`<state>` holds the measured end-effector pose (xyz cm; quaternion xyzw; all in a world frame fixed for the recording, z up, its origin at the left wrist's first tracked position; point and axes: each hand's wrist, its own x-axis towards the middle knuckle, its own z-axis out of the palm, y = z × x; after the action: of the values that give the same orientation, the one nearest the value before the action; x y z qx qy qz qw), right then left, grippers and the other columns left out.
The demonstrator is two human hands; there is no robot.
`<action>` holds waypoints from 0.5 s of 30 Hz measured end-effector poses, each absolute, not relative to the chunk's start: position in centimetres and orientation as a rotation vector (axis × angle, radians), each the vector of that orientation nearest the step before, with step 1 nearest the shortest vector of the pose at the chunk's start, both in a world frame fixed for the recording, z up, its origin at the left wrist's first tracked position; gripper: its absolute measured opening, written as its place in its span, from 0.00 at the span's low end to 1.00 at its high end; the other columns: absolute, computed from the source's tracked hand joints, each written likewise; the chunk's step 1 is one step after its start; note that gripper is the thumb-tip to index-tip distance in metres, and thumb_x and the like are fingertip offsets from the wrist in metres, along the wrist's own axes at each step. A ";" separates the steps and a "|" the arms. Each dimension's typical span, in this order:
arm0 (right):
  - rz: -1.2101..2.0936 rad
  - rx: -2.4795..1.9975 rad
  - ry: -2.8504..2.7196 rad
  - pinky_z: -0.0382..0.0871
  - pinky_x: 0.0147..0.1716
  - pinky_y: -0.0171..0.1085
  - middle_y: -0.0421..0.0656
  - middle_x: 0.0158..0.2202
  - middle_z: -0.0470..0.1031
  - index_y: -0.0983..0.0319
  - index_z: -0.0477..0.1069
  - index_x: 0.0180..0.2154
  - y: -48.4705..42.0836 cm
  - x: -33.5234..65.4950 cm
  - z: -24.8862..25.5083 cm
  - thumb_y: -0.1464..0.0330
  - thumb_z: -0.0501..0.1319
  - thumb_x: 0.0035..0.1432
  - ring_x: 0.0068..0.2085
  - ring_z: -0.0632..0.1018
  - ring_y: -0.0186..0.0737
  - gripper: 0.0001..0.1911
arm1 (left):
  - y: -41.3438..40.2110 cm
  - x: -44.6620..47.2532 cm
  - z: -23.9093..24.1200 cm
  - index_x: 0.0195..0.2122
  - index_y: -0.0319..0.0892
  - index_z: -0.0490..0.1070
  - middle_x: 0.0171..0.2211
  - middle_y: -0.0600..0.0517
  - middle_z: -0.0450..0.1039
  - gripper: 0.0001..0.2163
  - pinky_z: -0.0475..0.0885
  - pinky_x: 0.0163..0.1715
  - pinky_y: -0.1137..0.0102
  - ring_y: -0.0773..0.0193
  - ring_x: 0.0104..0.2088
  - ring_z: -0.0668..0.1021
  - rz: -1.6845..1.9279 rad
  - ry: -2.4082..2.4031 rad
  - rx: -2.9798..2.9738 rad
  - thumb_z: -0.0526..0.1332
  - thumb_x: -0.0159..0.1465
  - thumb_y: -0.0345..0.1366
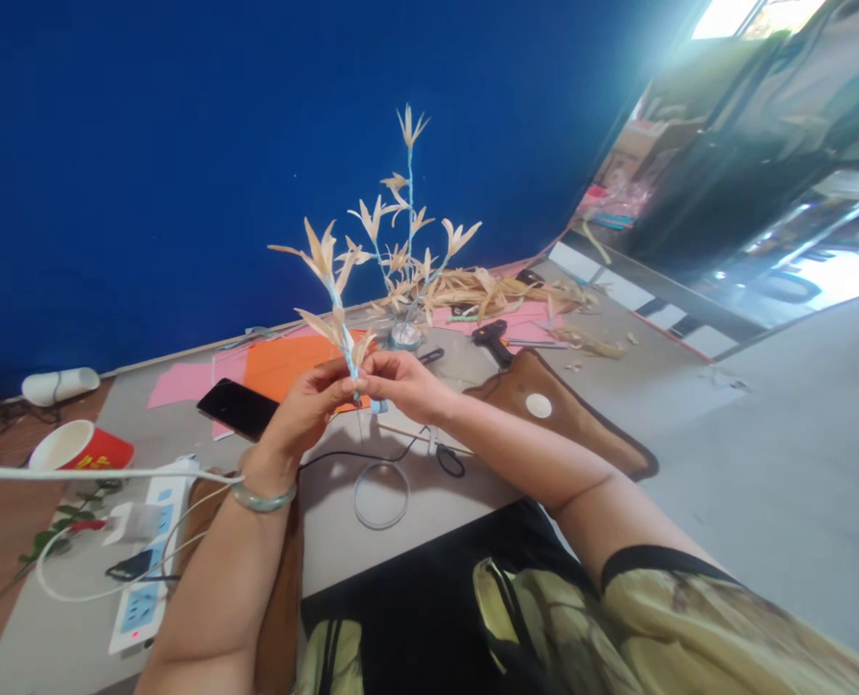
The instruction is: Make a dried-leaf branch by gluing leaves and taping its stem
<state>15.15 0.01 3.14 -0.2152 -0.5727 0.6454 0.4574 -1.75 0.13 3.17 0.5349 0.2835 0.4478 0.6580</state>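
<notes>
My left hand point(306, 405) and my right hand point(404, 381) meet in the middle of the view, both pinched on the lower end of a thin blue-wrapped stem with pale dried leaves point(330, 280). The stem rises upright from my fingertips and branches at the top. Behind it stands a taller leafy sprig arrangement point(407, 232) in a small round base point(405, 335). A green bangle point(263, 499) circles my left wrist.
A black phone point(237, 407) lies on orange and pink paper point(285, 365). A white power strip point(147, 569) with cables sits at left, near a red paper cup point(78, 446). A glue gun point(493, 340), a pile of dried leaves point(502, 290) and a brown mat point(567, 415) lie at right.
</notes>
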 end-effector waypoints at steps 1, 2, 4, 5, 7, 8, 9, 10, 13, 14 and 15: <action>1.591 -0.543 -1.411 0.61 0.26 0.30 0.38 0.25 0.71 0.65 0.70 0.27 0.1 15.2 3.1 0.62 0.68 0.52 0.26 0.69 0.28 0.14 | 0.1 -1.7 3.1 0.39 0.43 0.80 0.36 0.50 0.78 0.11 0.72 0.42 0.68 0.62 0.39 0.77 1.024 0.621 1.255 0.69 0.55 0.39; 1.590 -0.558 -1.409 0.58 0.24 0.30 0.37 0.24 0.69 0.65 0.70 0.26 0.2 15.3 3.1 0.62 0.69 0.52 0.25 0.67 0.27 0.14 | 0.1 -1.7 3.0 0.39 0.44 0.80 0.38 0.49 0.77 0.11 0.70 0.46 0.67 0.60 0.42 0.77 1.043 0.613 1.289 0.68 0.56 0.39; 1.591 -0.582 -1.395 0.53 0.22 0.30 0.35 0.21 0.66 0.65 0.70 0.26 0.4 15.3 3.1 0.63 0.69 0.51 0.22 0.62 0.25 0.14 | 0.3 -1.7 2.7 0.41 0.45 0.80 0.42 0.48 0.76 0.12 0.66 0.52 0.64 0.58 0.48 0.74 1.084 0.625 1.325 0.68 0.56 0.40; 1.593 -0.589 -1.387 0.52 0.21 0.30 0.34 0.21 0.64 0.65 0.70 0.26 0.4 15.3 3.0 0.62 0.69 0.51 0.22 0.61 0.25 0.14 | 0.4 -1.8 2.5 0.41 0.45 0.81 0.43 0.48 0.76 0.12 0.65 0.54 0.64 0.57 0.50 0.73 1.099 0.639 1.329 0.68 0.56 0.40; 1.596 -0.610 -1.370 0.51 0.21 0.30 0.34 0.20 0.63 0.65 0.70 0.26 0.5 15.3 3.0 0.61 0.69 0.50 0.21 0.60 0.25 0.15 | 0.5 -1.8 2.1 0.40 0.45 0.81 0.41 0.48 0.75 0.11 0.65 0.53 0.63 0.57 0.48 0.73 1.122 0.666 1.314 0.69 0.55 0.40; 1.600 -0.624 -1.359 0.50 0.20 0.30 0.34 0.20 0.62 0.65 0.69 0.25 0.5 15.2 3.0 0.60 0.70 0.50 0.21 0.59 0.24 0.16 | 0.6 -1.8 2.0 0.39 0.45 0.81 0.40 0.49 0.75 0.11 0.66 0.52 0.64 0.58 0.47 0.74 1.133 0.675 1.292 0.69 0.55 0.40; 1.605 -0.638 -1.350 0.50 0.20 0.30 0.34 0.19 0.62 0.65 0.68 0.24 0.5 15.1 3.0 0.60 0.70 0.49 0.21 0.59 0.24 0.17 | 0.6 -1.8 1.9 0.38 0.45 0.81 0.38 0.49 0.75 0.11 0.67 0.50 0.64 0.59 0.45 0.74 1.142 0.677 1.266 0.70 0.54 0.40; 1.608 -0.651 -1.341 0.50 0.20 0.30 0.33 0.19 0.62 0.65 0.67 0.23 0.4 15.0 3.0 0.59 0.70 0.48 0.21 0.59 0.24 0.18 | 0.6 -1.8 2.0 0.37 0.44 0.81 0.36 0.50 0.74 0.12 0.68 0.48 0.64 0.59 0.43 0.75 1.151 0.674 1.241 0.71 0.52 0.40; 1.591 -0.699 -1.322 0.51 0.19 0.30 0.33 0.18 0.61 0.64 0.65 0.22 0.4 14.6 3.0 0.56 0.70 0.46 0.20 0.60 0.25 0.21 | 0.6 -1.7 2.3 0.33 0.43 0.81 0.31 0.51 0.73 0.11 0.71 0.42 0.65 0.63 0.36 0.75 1.191 0.656 1.174 0.73 0.49 0.40; 1.578 -0.717 -1.323 0.52 0.19 0.30 0.33 0.18 0.61 0.64 0.65 0.22 0.4 14.6 3.0 0.56 0.71 0.45 0.19 0.60 0.25 0.21 | 0.5 -1.7 2.5 0.30 0.43 0.81 0.30 0.52 0.73 0.10 0.72 0.40 0.66 0.65 0.34 0.74 1.203 0.651 1.163 0.74 0.48 0.40; 1.562 -0.737 -1.327 0.52 0.19 0.30 0.33 0.17 0.62 0.64 0.65 0.22 0.4 14.5 3.0 0.55 0.70 0.45 0.19 0.61 0.25 0.21 | 0.5 -1.7 2.7 0.28 0.42 0.80 0.30 0.52 0.73 0.09 0.72 0.38 0.67 0.66 0.32 0.74 1.210 0.650 1.156 0.74 0.47 0.39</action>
<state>14.54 0.37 3.01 -0.3000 -0.5398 0.6355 0.4635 -1.73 0.48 2.70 0.5035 0.2831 0.5270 0.6234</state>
